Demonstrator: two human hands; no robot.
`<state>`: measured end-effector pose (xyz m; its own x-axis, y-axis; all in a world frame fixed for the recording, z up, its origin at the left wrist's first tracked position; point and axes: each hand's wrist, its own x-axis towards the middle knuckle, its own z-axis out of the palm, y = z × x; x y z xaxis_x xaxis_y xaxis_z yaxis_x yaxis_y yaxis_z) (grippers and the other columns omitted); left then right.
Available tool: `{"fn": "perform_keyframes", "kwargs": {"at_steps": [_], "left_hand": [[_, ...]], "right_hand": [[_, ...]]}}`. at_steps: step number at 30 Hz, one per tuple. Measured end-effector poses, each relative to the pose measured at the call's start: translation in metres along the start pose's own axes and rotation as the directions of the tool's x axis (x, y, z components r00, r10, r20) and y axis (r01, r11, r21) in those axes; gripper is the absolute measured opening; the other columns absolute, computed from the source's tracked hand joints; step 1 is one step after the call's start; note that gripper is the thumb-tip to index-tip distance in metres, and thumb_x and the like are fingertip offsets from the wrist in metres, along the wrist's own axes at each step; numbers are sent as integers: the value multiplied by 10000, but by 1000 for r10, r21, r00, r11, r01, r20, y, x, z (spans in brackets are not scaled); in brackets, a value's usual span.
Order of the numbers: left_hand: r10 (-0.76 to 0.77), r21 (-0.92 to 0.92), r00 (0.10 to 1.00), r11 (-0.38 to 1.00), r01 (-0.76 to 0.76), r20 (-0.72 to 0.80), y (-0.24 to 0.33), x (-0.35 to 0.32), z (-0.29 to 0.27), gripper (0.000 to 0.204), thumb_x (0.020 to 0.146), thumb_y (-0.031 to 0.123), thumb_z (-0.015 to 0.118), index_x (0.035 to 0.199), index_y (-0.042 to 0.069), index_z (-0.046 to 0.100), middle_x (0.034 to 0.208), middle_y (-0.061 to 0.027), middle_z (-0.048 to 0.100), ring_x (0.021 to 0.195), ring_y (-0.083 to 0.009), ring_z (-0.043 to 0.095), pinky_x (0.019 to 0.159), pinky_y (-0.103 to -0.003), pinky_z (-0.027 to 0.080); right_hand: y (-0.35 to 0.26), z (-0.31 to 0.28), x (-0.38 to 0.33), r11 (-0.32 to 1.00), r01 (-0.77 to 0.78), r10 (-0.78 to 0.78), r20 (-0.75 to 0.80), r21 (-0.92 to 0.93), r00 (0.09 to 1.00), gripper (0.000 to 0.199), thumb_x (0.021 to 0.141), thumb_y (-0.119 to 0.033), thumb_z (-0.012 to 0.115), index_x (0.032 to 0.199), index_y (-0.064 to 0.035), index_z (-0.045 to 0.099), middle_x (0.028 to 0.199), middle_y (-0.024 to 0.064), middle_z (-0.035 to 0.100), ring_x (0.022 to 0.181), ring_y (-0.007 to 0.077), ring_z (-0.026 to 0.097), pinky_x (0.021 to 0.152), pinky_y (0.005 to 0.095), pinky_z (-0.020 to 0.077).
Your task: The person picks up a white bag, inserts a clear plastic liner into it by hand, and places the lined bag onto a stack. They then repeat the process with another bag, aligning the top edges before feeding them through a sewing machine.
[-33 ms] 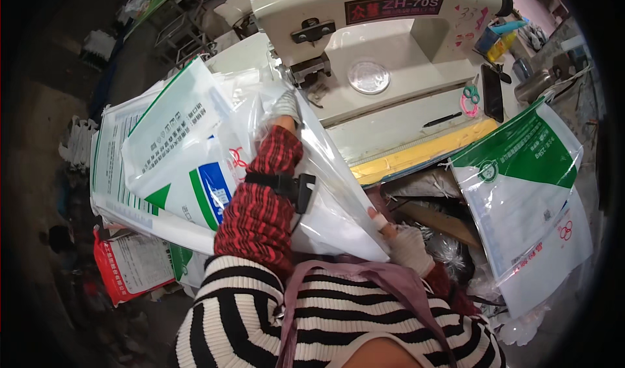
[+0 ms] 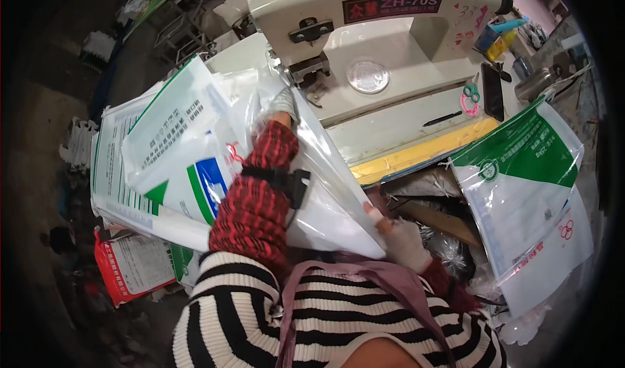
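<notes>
A white plastic sack (image 2: 335, 202) with a clear glossy film lies slanting across the left of the sewing machine (image 2: 384, 42) and down to my lap. My left hand (image 2: 282, 106), in a pale knit glove, rests on the sack's upper end close to the needle area; its fingertips are hard to make out. At the sack's lower right edge my right hand (image 2: 402, 241), in a fingerless pale glove, pinches the edge with the thumb on top. Under my left forearm and to its left lie printed white, green and blue sacks (image 2: 176, 133).
A green and white sack (image 2: 521, 192) hangs at the right. Scissors (image 2: 470, 98), a black pen (image 2: 443, 119) and a phone (image 2: 493, 91) lie on the machine table beside a yellow strip (image 2: 423, 152). A red and white bag (image 2: 137, 270) sits at the lower left.
My left forearm and hand have shifted slightly left. My right hand has moved a little up and left along the sack's edge.
</notes>
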<state>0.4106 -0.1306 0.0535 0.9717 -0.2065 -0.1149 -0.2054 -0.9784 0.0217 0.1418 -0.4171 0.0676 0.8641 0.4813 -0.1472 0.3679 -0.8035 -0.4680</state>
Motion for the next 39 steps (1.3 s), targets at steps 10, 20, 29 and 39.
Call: {"fn": "perform_keyframes", "kwargs": {"at_steps": [10,20,29,39], "left_hand": [[153,88,915,976,-199,373,-63,-11,-61,352,891,370,510,970,58,651,899,-219,632,852,-352,614,811,-412,467],[205,78,691,932,-355,693,-22,-187,-65,325,881,349,537,970,60,652,881,-231,627,831,-349,616,810,-401,472],[407,-570,737,821,-36,539,50,-177,-82,253,774,200,743,872,43,570,807,-58,621,825,-169,586,769,-296,473],[291,49,770,922,-385,569,20,-197,-54,347,672,177,645,986,30,622,757,-180,655,736,-349,633,733,-365,497]], "right_hand": [[-43,-39,184,995,22,-22,5,93,1000,445,922,-155,397,1363,-92,390,883,207,659,851,376,641,749,466,504],[-34,-33,237,885,24,-96,132,465,987,774,806,-153,651,1438,-20,224,1253,271,515,1114,387,540,939,373,442],[-36,-32,218,945,-23,-9,96,325,995,703,818,-103,498,1460,-78,213,995,298,605,907,391,614,792,431,471],[-62,-20,199,915,-168,117,157,367,981,778,802,-64,467,1491,-135,113,1040,308,585,882,400,603,810,434,465]]}}
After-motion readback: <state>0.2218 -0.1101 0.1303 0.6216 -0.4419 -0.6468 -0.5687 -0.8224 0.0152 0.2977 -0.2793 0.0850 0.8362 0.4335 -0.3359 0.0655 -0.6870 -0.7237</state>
